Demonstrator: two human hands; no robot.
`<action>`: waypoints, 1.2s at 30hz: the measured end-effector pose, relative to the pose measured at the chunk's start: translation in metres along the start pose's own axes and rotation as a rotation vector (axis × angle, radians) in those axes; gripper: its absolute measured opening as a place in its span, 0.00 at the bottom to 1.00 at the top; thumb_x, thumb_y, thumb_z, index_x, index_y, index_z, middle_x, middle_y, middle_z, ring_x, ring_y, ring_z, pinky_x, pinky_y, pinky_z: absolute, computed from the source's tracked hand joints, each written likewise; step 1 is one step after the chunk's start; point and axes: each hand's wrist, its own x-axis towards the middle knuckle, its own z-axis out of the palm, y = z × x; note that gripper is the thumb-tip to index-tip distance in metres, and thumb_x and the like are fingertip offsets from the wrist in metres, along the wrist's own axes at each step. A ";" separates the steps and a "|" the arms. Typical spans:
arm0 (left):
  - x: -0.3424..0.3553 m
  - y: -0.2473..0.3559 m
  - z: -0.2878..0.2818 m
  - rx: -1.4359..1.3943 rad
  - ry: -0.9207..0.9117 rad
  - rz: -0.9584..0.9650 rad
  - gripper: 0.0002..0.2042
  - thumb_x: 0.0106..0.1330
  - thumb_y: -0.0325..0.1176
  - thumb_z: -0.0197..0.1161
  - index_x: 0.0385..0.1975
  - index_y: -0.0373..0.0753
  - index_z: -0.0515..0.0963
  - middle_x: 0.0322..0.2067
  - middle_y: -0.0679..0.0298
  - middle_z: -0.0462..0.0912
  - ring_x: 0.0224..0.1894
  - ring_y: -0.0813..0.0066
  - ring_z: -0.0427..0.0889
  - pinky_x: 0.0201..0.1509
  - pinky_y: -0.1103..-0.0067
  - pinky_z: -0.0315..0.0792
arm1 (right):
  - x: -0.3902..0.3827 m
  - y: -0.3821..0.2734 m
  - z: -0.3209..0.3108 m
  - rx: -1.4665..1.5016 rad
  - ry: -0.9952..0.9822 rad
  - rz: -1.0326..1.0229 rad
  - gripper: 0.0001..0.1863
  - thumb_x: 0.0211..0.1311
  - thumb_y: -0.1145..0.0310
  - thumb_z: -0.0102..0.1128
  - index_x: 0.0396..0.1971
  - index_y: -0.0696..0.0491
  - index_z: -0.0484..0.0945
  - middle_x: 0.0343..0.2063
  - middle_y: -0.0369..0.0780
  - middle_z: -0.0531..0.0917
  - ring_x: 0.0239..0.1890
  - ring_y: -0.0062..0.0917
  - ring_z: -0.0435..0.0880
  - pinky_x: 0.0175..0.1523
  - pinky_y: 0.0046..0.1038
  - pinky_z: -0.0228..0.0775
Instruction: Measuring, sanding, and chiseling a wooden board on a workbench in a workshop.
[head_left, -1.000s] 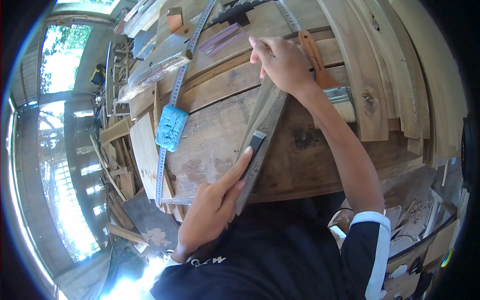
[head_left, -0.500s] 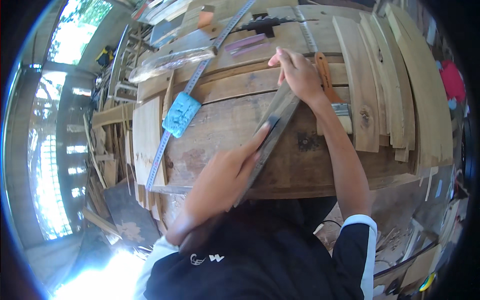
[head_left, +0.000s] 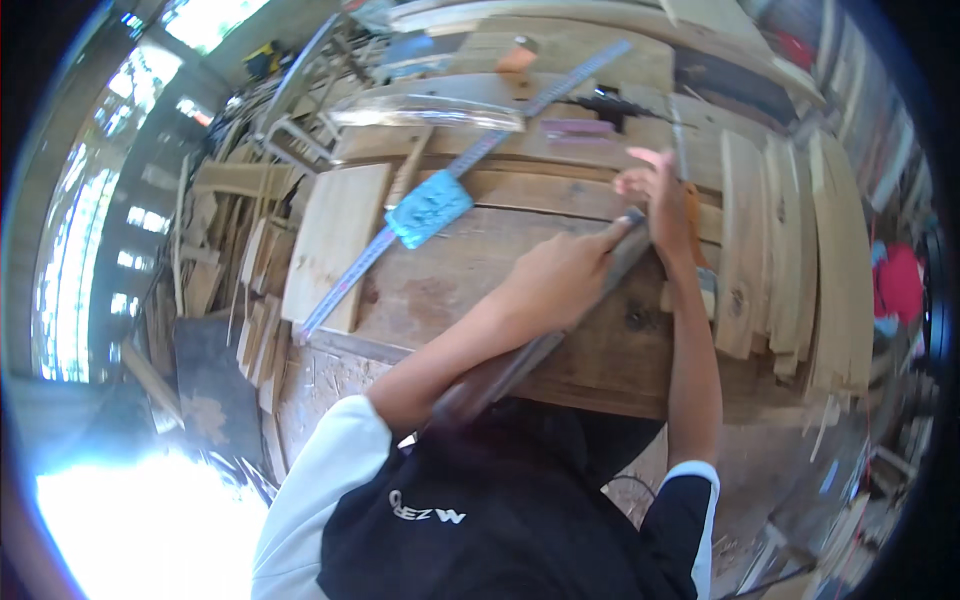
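Observation:
A narrow grey-brown strip of wood (head_left: 628, 257) slants across the workbench (head_left: 430, 290), its near end close to my body. My left hand (head_left: 562, 282) is closed around the strip near its far end, thumb stretched along the top. Whether a small piece lies under those fingers is hidden. Beside the far tip of the strip is my right hand (head_left: 664, 208), fingers loosely apart and pointing away from me. Partly behind my right wrist lies a paintbrush with an orange handle (head_left: 692, 212).
To the left, a blue lumpy block (head_left: 432, 208) lies on a measuring tape (head_left: 345, 285) beside a pale board (head_left: 340, 235). A plastic-wrapped bundle (head_left: 430, 112), a purple tool (head_left: 577, 130) and a toothed saw blade (head_left: 608, 105) lie farther back. Several planks (head_left: 740, 240) line the right.
My left hand has slid up the strip, away from my body, and is now close to the right hand. The whole view has shifted and turned with my head.

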 end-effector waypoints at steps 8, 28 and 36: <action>0.012 -0.082 -0.026 0.065 0.427 0.314 0.31 0.67 0.30 0.63 0.71 0.46 0.65 0.28 0.44 0.84 0.29 0.44 0.83 0.32 0.56 0.75 | -0.013 -0.018 0.013 -0.221 0.045 -0.091 0.21 0.80 0.54 0.45 0.50 0.57 0.76 0.31 0.37 0.83 0.34 0.19 0.81 0.43 0.22 0.73; 0.023 -0.110 -0.012 0.739 0.304 0.153 0.29 0.70 0.44 0.58 0.72 0.54 0.64 0.28 0.59 0.85 0.33 0.59 0.86 0.38 0.64 0.78 | -0.015 -0.019 0.004 -0.273 0.018 -0.111 0.15 0.77 0.62 0.53 0.42 0.59 0.79 0.27 0.36 0.84 0.31 0.17 0.82 0.40 0.22 0.75; -0.019 -0.125 -0.078 0.671 0.680 0.032 0.16 0.64 0.42 0.67 0.48 0.43 0.83 0.45 0.60 0.82 0.52 0.59 0.79 0.53 0.62 0.72 | -0.013 -0.018 0.005 -0.158 0.038 -0.059 0.24 0.81 0.54 0.41 0.43 0.60 0.79 0.26 0.39 0.84 0.31 0.22 0.83 0.42 0.24 0.74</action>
